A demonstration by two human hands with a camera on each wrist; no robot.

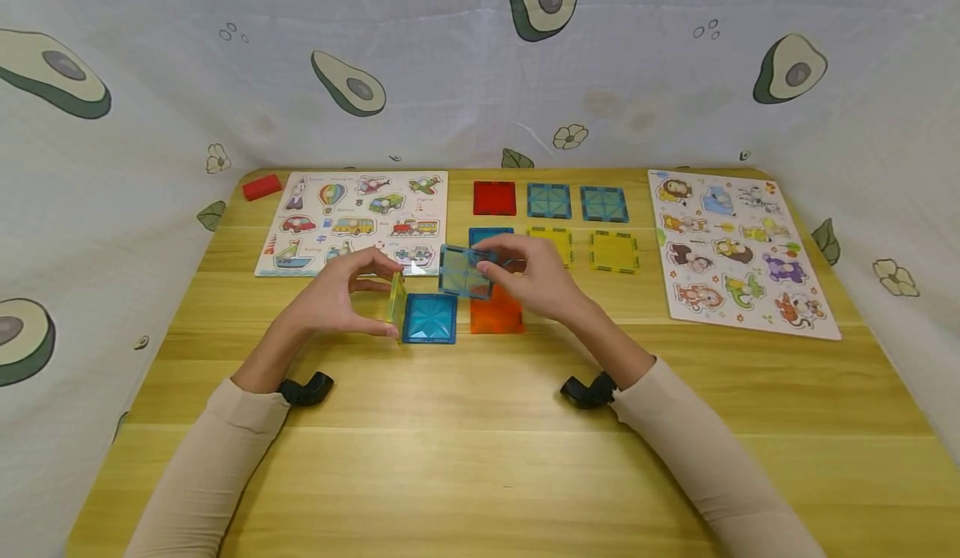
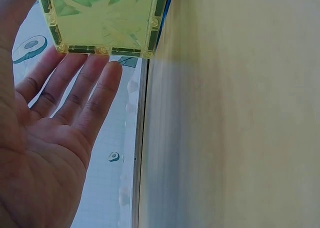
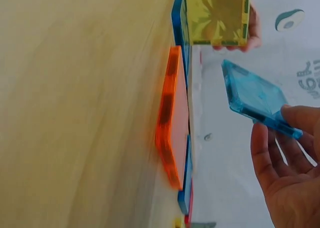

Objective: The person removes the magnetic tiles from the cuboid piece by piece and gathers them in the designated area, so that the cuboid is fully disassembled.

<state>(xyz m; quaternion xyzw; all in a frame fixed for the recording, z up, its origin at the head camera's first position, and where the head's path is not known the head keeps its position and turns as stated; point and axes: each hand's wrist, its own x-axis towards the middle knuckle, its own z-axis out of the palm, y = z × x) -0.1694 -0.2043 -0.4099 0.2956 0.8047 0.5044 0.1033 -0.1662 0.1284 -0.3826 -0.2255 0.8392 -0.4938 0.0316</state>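
Observation:
My left hand (image 1: 337,298) holds a clear yellow magnetic tile (image 1: 397,306) on edge, thumb near its lower end and fingers at the upper. That tile stands upright along the left side of a blue tile (image 1: 430,319) lying flat on the table. In the right wrist view the yellow tile (image 3: 217,17) faces the camera. My right hand (image 1: 534,279) pinches a light-blue magnetic tile (image 1: 459,273) by its right edge, raised and tilted. Under that hand lies an orange tile (image 1: 497,318), partly covered. Behind it, a darker blue tile (image 1: 489,233) is mostly hidden.
Farther back lie a red tile (image 1: 494,198), two light-blue tiles (image 1: 549,201) and two yellow tiles (image 1: 614,251). A vehicle puzzle board (image 1: 315,241) is at left, an animal puzzle board (image 1: 738,249) at right. A red cylinder (image 1: 262,187) sits in the back left corner.

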